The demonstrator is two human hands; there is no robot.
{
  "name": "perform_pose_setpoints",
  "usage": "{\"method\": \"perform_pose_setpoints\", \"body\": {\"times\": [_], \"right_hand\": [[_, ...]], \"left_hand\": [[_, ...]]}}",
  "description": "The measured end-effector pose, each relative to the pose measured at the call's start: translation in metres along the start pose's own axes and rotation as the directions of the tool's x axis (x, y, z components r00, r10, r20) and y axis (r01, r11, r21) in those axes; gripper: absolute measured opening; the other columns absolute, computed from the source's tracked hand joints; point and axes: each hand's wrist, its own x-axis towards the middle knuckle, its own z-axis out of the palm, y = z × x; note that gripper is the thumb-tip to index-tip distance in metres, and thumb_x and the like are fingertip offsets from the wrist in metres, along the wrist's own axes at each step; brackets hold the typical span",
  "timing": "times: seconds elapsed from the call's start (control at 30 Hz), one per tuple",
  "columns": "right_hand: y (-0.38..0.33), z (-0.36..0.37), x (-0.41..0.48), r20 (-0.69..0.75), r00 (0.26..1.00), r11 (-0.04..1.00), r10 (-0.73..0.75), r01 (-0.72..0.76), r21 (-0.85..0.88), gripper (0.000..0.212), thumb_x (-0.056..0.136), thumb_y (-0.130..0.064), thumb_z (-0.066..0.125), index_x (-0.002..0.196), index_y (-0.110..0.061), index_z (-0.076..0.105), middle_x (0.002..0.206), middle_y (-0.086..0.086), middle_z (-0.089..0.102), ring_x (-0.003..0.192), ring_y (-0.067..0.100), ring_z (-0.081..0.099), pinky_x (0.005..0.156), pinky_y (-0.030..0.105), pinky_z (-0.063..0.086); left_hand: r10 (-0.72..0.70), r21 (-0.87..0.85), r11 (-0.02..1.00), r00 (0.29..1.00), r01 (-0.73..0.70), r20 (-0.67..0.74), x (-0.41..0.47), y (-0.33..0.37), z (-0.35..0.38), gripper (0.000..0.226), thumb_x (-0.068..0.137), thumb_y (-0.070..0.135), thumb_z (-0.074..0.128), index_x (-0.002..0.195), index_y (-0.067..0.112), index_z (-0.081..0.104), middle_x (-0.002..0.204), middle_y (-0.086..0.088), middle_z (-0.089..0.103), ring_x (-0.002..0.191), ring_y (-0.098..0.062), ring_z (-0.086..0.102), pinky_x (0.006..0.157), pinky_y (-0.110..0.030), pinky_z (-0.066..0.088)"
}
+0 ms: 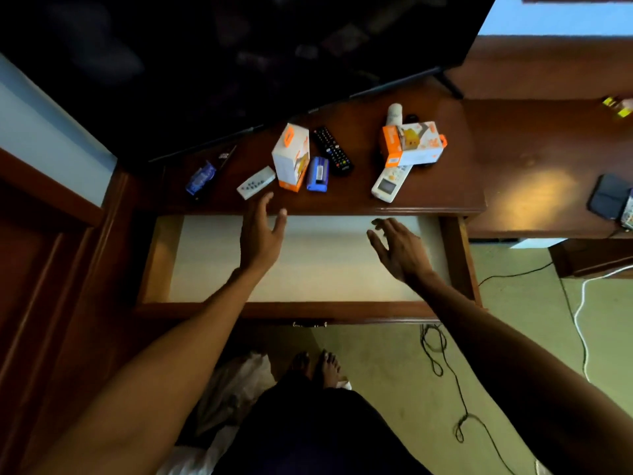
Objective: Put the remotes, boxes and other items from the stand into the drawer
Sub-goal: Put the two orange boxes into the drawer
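The drawer (459,258) is pulled out below the wooden stand (445,197), its pale bottom bare. On the stand lie a small white remote (256,183), an upright orange-and-white box (291,157), a blue box (318,174), a black remote (332,150), a white air-conditioner remote (390,181) with a second orange-and-white box (412,144) resting across it, and a blue packet (201,178) at the left. My left hand (262,231) hovers open over the drawer's back edge, fingertips close to the small white remote. My right hand (399,248) is open above the drawer, holding nothing.
A large dark TV (239,63) overhangs the back of the stand. A white bottle (394,114) stands behind the right box. A lower table (534,173) to the right carries a dark pouch (608,197). Cables (442,358) trail on the green floor by my feet (317,366).
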Motion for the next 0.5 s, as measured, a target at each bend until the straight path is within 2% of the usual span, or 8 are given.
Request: {"method": "perform_pose_setpoints", "body": {"times": [0.1, 0.2, 0.33, 0.43, 0.5], "right_hand": [[0.004, -0.022, 0.036, -0.098, 0.995, 0.999, -0.005, 0.009, 0.048, 0.032, 0.099, -0.041, 0.045, 0.118, -0.018, 0.055, 0.111, 0.005, 0.066, 0.094, 0.030, 0.066, 0.063, 0.041, 0.053], [0.007, -0.037, 0.068, -0.132, 0.990, 0.998, 0.047, -0.042, 0.040, 0.028, 0.099, -0.045, 0.042, 0.112, -0.023, 0.054, 0.109, 0.002, 0.065, 0.087, 0.029, 0.066, 0.062, 0.040, 0.053], [0.019, -0.042, 0.104, -0.120, 0.982, 0.989, 0.145, -0.139, 0.059, 0.032, 0.098, -0.048, 0.041, 0.117, -0.024, 0.051, 0.114, 0.002, 0.062, 0.091, 0.027, 0.065, 0.064, 0.039, 0.052], [0.033, -0.041, 0.129, -0.129, 0.959, 0.965, 0.254, -0.243, 0.094, 0.034, 0.097, -0.045, 0.045, 0.118, -0.018, 0.051, 0.117, 0.007, 0.060, 0.092, 0.032, 0.065, 0.066, 0.038, 0.049], [0.045, -0.041, 0.144, -0.126, 0.913, 0.920, 0.387, -0.373, 0.123, 0.038, 0.096, -0.043, 0.049, 0.120, -0.014, 0.051, 0.121, 0.012, 0.060, 0.098, 0.037, 0.063, 0.070, 0.039, 0.048]], "left_hand": [[0.070, -0.001, 0.997, 0.994, -0.071, -0.079, 0.052, 0.031, 0.001, 0.056, 0.093, 0.034, 0.060, 0.142, 0.013, 0.042, 0.142, -0.014, 0.043, 0.127, -0.025, 0.045, 0.091, -0.021, 0.038], [0.048, 0.026, 0.999, 0.998, -0.047, -0.044, 0.094, 0.048, 0.007, 0.068, 0.087, 0.033, 0.068, 0.145, 0.013, 0.039, 0.144, -0.019, 0.038, 0.129, -0.032, 0.043, 0.097, -0.033, 0.041], [0.027, 0.040, 0.999, 0.999, -0.028, 0.026, 0.128, 0.048, 0.025, 0.076, 0.081, 0.030, 0.072, 0.147, 0.022, 0.035, 0.144, -0.016, 0.038, 0.129, -0.035, 0.044, 0.101, -0.046, 0.045], [-0.007, 0.033, 0.999, 0.997, 0.005, 0.077, 0.133, 0.047, 0.034, 0.073, 0.085, 0.023, 0.068, 0.149, 0.022, 0.032, 0.141, -0.016, 0.044, 0.130, -0.035, 0.044, 0.101, -0.043, 0.043], [0.022, 0.006, 1.000, 0.998, -0.022, 0.052, 0.138, 0.049, 0.033, 0.070, 0.086, 0.021, 0.067, 0.148, 0.019, 0.035, 0.139, -0.015, 0.048, 0.130, -0.032, 0.046, 0.101, -0.040, 0.041]]}}
